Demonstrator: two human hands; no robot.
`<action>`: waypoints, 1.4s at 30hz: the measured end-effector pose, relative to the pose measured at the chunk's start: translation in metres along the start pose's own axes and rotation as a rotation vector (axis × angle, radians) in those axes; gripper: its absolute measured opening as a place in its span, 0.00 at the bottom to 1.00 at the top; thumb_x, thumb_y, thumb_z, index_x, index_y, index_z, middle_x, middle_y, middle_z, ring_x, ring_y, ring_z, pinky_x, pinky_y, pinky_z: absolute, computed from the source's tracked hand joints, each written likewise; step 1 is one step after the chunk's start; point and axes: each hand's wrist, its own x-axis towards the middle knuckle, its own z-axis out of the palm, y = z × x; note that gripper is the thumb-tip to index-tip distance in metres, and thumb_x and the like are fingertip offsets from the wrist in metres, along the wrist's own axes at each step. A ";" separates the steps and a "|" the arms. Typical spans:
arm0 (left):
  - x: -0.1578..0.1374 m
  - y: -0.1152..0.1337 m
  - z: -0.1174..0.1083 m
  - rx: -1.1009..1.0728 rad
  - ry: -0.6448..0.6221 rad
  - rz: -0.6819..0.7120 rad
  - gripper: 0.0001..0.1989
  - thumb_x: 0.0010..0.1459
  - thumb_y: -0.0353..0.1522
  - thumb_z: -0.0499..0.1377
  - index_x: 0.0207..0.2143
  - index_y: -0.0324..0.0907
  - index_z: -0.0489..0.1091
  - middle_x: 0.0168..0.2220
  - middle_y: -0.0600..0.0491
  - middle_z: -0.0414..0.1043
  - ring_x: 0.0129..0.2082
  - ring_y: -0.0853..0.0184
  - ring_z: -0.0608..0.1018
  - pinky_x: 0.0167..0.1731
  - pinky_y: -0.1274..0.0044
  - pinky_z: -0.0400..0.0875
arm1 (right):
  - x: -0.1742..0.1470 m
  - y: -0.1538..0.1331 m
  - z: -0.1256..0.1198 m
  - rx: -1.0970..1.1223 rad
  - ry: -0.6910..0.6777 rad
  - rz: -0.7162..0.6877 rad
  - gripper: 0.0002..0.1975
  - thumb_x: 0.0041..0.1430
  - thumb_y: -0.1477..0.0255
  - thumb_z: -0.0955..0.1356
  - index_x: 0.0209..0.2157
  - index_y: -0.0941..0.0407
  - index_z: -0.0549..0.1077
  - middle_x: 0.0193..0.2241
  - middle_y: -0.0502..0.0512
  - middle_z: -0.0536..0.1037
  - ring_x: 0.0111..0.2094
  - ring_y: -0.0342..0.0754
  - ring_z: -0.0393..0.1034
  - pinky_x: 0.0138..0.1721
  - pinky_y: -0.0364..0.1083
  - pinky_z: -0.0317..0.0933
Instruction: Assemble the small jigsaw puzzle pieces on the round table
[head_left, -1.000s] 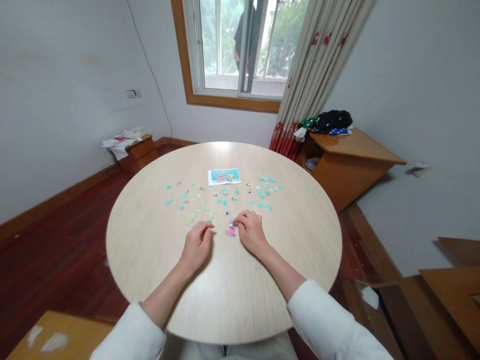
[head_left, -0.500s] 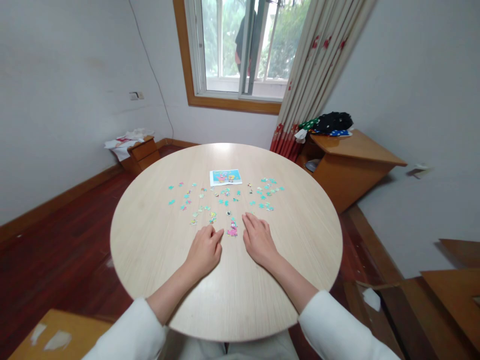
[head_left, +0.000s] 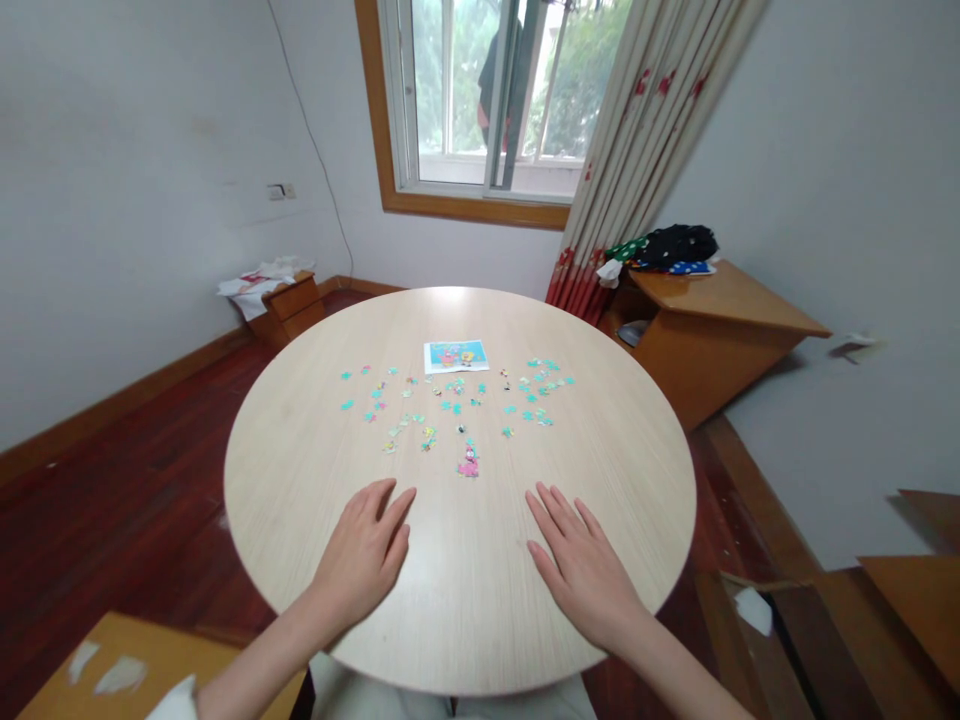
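My left hand (head_left: 365,545) is over the near left of the round table, fingers loosely apart and holding nothing. On the near right, my right hand (head_left: 577,560) has its fingers spread, also with nothing in it. Between and beyond the hands lies a small joined cluster of pink jigsaw pieces (head_left: 469,463); neither hand touches it. Loose jigsaw pieces, many turquoise (head_left: 541,378), some yellow (head_left: 429,436), are scattered farther back. Behind them lies a picture card (head_left: 456,357) with a pink and a yellow cartoon figure on blue.
The round pale wooden table (head_left: 337,330) stands before a window (head_left: 487,100), where a person shows outside. A tilted wooden cabinet (head_left: 735,320) with dark cloth (head_left: 679,245) on it stands at the right. A small cabinet (head_left: 292,300) is back left, a yellowish-brown surface (head_left: 142,690) front left.
Both hands have drawn back toward me and moved apart, away from the pink jigsaw cluster. Their fingers are more spread. The view has shifted slightly.
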 end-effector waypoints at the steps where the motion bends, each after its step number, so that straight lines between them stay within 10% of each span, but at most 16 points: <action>1: -0.002 -0.004 -0.001 0.010 -0.007 -0.014 0.19 0.59 0.34 0.48 0.51 0.42 0.66 0.51 0.43 0.64 0.51 0.57 0.67 0.50 0.63 0.65 | -0.003 0.005 0.000 -0.007 0.004 0.006 0.28 0.64 0.59 0.52 0.62 0.54 0.53 0.62 0.56 0.55 0.63 0.50 0.47 0.61 0.55 0.44; 17: 0.021 -0.073 -0.002 0.084 0.014 -0.217 0.20 0.59 0.36 0.45 0.50 0.37 0.64 0.49 0.43 0.66 0.49 0.58 0.69 0.51 0.65 0.64 | 0.015 0.092 0.002 -0.147 0.005 0.299 0.33 0.62 0.57 0.49 0.62 0.64 0.52 0.62 0.61 0.53 0.63 0.52 0.45 0.61 0.56 0.44; 29: 0.082 -0.083 0.004 0.322 -0.078 -0.275 0.23 0.58 0.32 0.44 0.55 0.39 0.62 0.46 0.42 0.65 0.43 0.55 0.67 0.43 0.65 0.62 | 0.022 0.091 -0.004 -0.150 -0.031 0.347 0.33 0.62 0.59 0.49 0.62 0.65 0.52 0.62 0.62 0.53 0.63 0.52 0.45 0.62 0.56 0.43; 42: 0.083 -0.086 0.006 0.276 -0.037 -0.263 0.22 0.56 0.31 0.45 0.51 0.39 0.67 0.46 0.42 0.66 0.45 0.55 0.68 0.44 0.64 0.63 | 0.023 0.091 -0.005 -0.141 -0.035 0.352 0.32 0.62 0.60 0.49 0.62 0.65 0.51 0.63 0.61 0.52 0.63 0.51 0.44 0.62 0.55 0.42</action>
